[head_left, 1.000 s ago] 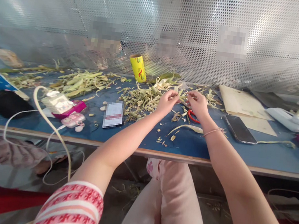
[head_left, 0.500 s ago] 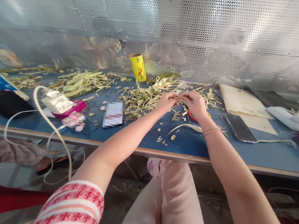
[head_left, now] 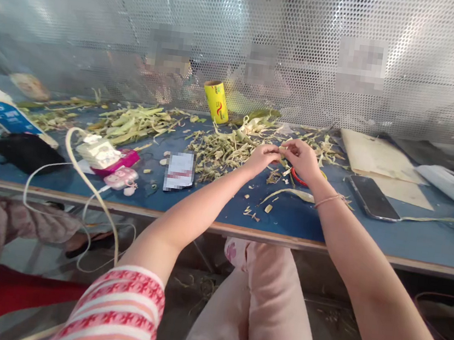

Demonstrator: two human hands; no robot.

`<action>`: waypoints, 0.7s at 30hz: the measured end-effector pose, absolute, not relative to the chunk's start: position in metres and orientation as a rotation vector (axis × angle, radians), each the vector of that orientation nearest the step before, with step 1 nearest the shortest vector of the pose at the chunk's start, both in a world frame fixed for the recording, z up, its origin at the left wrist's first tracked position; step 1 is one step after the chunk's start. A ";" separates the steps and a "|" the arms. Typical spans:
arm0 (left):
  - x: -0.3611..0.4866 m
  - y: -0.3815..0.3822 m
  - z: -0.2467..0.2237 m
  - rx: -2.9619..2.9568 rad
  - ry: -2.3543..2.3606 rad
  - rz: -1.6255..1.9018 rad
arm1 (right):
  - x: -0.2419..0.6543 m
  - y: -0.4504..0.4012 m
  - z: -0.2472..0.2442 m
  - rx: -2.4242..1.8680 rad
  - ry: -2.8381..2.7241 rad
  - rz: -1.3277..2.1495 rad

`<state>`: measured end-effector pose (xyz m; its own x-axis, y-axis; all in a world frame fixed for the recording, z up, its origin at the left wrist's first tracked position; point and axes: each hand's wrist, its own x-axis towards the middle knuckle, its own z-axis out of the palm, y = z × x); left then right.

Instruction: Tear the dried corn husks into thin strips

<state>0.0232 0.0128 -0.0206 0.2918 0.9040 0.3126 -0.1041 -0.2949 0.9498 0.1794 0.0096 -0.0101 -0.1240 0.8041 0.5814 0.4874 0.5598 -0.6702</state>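
Observation:
Close together over the blue tabletop (head_left: 222, 208), my two hands meet at the fingertips. My left hand (head_left: 262, 159) is closed in a pinch, and so is my right hand (head_left: 301, 160). Between them is a small pale green plant piece (head_left: 282, 150), mostly covered by the fingers. A heap of dried, shredded plant strips (head_left: 221, 153) lies just behind and left of my hands. Beneath my right hand shows part of a red and yellow loop (head_left: 297, 176); the rest of it is hidden. In front lies a long dry strip (head_left: 296, 194) among small scraps.
A yellow cardboard tube (head_left: 216, 102) stands against the perforated metal panel (head_left: 300, 46). To the right lie a phone (head_left: 373, 198) and brown card (head_left: 381, 156). Leftward are a charger with cables (head_left: 100, 153), a black pouch (head_left: 26, 152) and another plant heap (head_left: 133, 125). Another person's leg (head_left: 26, 222) is beside me.
The view has shifted slightly, so the table's things appear a little further right. My hands stay together in a pinch at nearly the same spot.

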 end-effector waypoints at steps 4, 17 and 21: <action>0.025 0.011 -0.021 1.372 0.712 1.230 | 0.177 0.007 -0.008 -1.095 -1.740 0.444; 0.023 0.017 -0.024 1.451 0.604 1.271 | 0.172 0.014 -0.016 -0.965 -1.681 0.599; 0.023 0.016 -0.022 1.522 0.630 1.294 | 0.170 0.012 -0.014 -0.926 -1.694 0.625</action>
<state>0.0230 0.0161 -0.0216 0.2920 0.8625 0.4133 -0.2071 -0.3648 0.9078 0.1703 0.0116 -0.0144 -0.1417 0.8256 0.5462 0.2732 0.5630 -0.7800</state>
